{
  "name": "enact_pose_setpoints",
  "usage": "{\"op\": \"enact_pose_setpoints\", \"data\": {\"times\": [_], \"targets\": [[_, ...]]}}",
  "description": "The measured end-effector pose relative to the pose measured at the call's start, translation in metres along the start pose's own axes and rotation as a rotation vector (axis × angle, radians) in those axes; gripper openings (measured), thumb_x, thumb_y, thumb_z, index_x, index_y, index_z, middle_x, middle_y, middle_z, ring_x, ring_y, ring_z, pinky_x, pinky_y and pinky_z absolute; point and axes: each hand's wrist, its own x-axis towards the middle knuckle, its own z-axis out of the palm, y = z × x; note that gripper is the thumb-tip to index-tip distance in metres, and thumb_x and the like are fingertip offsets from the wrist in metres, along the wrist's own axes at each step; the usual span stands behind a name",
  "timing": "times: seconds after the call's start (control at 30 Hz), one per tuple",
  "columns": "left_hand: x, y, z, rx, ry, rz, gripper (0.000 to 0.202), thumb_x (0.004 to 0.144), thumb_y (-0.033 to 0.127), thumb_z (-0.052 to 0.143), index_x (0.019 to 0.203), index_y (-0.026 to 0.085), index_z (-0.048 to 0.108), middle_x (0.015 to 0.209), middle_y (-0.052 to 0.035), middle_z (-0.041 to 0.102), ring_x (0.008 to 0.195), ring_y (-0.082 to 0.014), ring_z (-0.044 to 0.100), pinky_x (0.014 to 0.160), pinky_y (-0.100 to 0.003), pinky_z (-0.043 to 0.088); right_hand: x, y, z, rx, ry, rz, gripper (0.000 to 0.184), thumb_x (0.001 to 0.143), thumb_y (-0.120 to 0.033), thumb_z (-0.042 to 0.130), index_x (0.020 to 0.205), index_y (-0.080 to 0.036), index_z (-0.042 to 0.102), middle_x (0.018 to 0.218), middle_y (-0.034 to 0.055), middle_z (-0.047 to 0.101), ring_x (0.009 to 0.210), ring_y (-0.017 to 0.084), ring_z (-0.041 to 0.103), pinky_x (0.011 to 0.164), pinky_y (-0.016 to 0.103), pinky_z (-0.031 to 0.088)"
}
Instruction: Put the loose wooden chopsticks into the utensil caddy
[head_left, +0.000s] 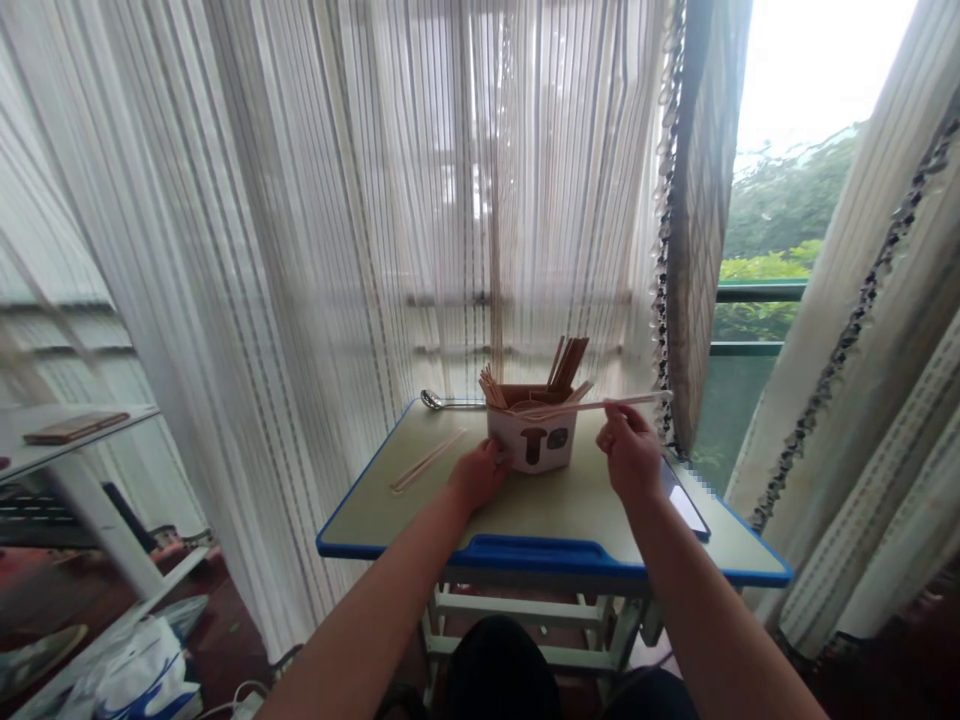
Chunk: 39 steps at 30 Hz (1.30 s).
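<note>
A white box [534, 445] with brown pictures on its front stands open on the desk, packed with several chopsticks [568, 365] and other thin sticks. My left hand [480, 474] is closed at the box's lower left corner, its fingertips partly hidden. In a pinch, my right hand [631, 447] holds a pair of wrapped chopsticks [651, 399] level, just right of the box. Their left end reaches over the box's front rim. Another pair of wrapped chopsticks [429, 460] lies slantwise on the desk, left of my left hand.
A metal slotted spoon [432, 400] lies behind the box at the desk's back left. The desk [375, 520] has a blue edge. Beside my right forearm lies a flat dark-screened device [686, 505]. Curtains [315, 250] hang close behind. Another table [135, 425] stands at left.
</note>
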Motion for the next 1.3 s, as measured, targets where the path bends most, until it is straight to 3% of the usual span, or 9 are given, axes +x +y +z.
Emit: {"op": "enact_pose_setpoints", "data": {"times": [0.1,0.23,0.37,0.47,0.77,0.9,1.0,1.17,1.3], "targets": [[0.002,-0.001,0.002,-0.003,0.002,0.003,0.030,0.091,0.041,0.036,0.105,0.019,0.051,0.105,-0.0080,0.061,0.086,-0.0182,0.061,0.073,-0.029,0.044,0.020,-0.029,0.002,-0.063,0.072,-0.148,0.031,0.070,-0.046,0.067,0.078,-0.018,0.054,0.044,-0.0102,0.038,0.036,0.005,0.031,0.036,0.020,0.023],[0.002,-0.001,0.002,-0.016,0.006,-0.001,0.027,0.091,0.038,0.037,0.102,0.019,0.051,0.106,-0.0080,0.060,0.085,-0.0176,0.061,0.071,-0.028,0.044,0.033,-0.049,0.009,-0.512,0.052,-0.326,0.033,0.077,-0.049,0.058,0.082,-0.016,0.062,0.047,-0.0054,0.047,0.041,0.008,0.041,0.044,0.022,0.030],[0.001,0.000,0.000,-0.021,-0.014,-0.014,0.025,0.090,0.035,0.038,0.104,0.019,0.051,0.106,-0.0084,0.060,0.087,-0.0177,0.061,0.074,-0.028,0.044,0.030,-0.047,0.017,-0.977,-0.048,-0.406,0.035,0.082,-0.046,0.050,0.084,-0.015,0.065,0.054,0.0007,0.057,0.050,0.013,0.050,0.053,0.024,0.033],[0.000,0.002,-0.003,-0.009,-0.038,-0.038,0.025,0.090,0.033,0.038,0.105,0.018,0.051,0.107,-0.0088,0.060,0.090,-0.0185,0.060,0.076,-0.029,0.044,0.024,-0.037,0.021,-1.151,-0.154,-0.355,0.033,0.083,-0.044,0.048,0.085,-0.018,0.066,0.059,0.0032,0.062,0.054,0.015,0.054,0.054,0.025,0.031],[0.000,0.000,-0.004,0.019,-0.098,-0.053,0.024,0.088,0.028,0.039,0.107,0.018,0.049,0.105,-0.0088,0.060,0.089,-0.0188,0.060,0.075,-0.029,0.044,0.021,0.013,0.022,-1.212,-0.218,-0.198,0.033,0.085,-0.040,0.043,0.081,-0.018,0.067,0.063,0.0075,0.065,0.063,0.020,0.059,0.058,0.028,0.033],[0.002,-0.006,0.002,0.055,-0.044,-0.065,0.023,0.086,0.030,0.041,0.104,0.018,0.052,0.100,-0.0087,0.060,0.087,-0.0198,0.058,0.074,-0.030,0.044,0.004,0.037,0.014,-1.044,-0.120,-0.237,0.040,0.085,-0.047,0.041,0.099,-0.016,0.063,0.070,0.0072,0.066,0.063,0.020,0.059,0.061,0.028,0.036],[0.005,-0.011,0.004,0.141,0.046,-0.139,0.019,0.084,0.025,0.043,0.095,0.017,0.056,0.099,-0.0107,0.058,0.095,-0.0226,0.054,0.081,-0.034,0.043,-0.013,0.055,0.006,-0.973,-0.061,-0.238,0.047,0.086,-0.049,0.039,0.115,-0.015,0.054,0.075,0.0065,0.067,0.066,0.020,0.060,0.062,0.028,0.037],[0.005,-0.021,0.005,0.285,0.136,-0.410,0.027,0.078,0.023,0.048,0.101,0.011,0.058,0.104,-0.0165,0.057,0.100,-0.0272,0.051,0.084,-0.039,0.040,-0.026,0.067,-0.004,-1.069,-0.224,-0.178,0.036,0.082,-0.045,0.045,0.103,-0.020,0.058,0.074,0.0045,0.066,0.067,0.021,0.060,0.061,0.029,0.036],[0.001,-0.026,0.007,0.313,0.028,-0.548,0.035,0.081,0.027,0.046,0.104,0.004,0.058,0.105,-0.0226,0.058,0.100,-0.0305,0.052,0.082,-0.041,0.038,-0.027,0.064,-0.008,-1.108,-0.400,-0.155,0.030,0.080,-0.045,0.047,0.089,-0.021,0.063,0.063,0.0024,0.062,0.061,0.019,0.057,0.057,0.027,0.033]]}}
